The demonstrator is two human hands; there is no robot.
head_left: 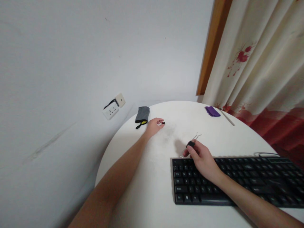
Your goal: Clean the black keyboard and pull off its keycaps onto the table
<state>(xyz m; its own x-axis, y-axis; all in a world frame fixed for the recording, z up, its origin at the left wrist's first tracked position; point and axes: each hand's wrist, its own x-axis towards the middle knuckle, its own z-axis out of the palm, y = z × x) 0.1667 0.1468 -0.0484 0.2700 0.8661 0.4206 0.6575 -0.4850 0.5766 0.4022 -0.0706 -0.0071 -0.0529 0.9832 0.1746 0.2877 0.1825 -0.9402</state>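
My left hand point(154, 125) reaches to the far part of the table, thumb and forefinger closed on a small black keycap point(163, 123), just right of a grey pouch. My right hand point(201, 156) hovers over the upper left part of a black keyboard point(206, 199), fingers shut around the black body of a keycap puller point(190, 144). Two thin wire prongs with bent ends stick out past my fingers, away from me. A further bit of wire shows below, near the keyboard's top left corner. My palm hides some of the keys.
The grey pouch point(143, 114) with a black loop and yellow inside lies by the wall. A purple cloth point(212, 111) and a thin pale stick point(228, 117) rest at the far right of the round white table point(147, 177). A socket point(111, 110) is on the wall.
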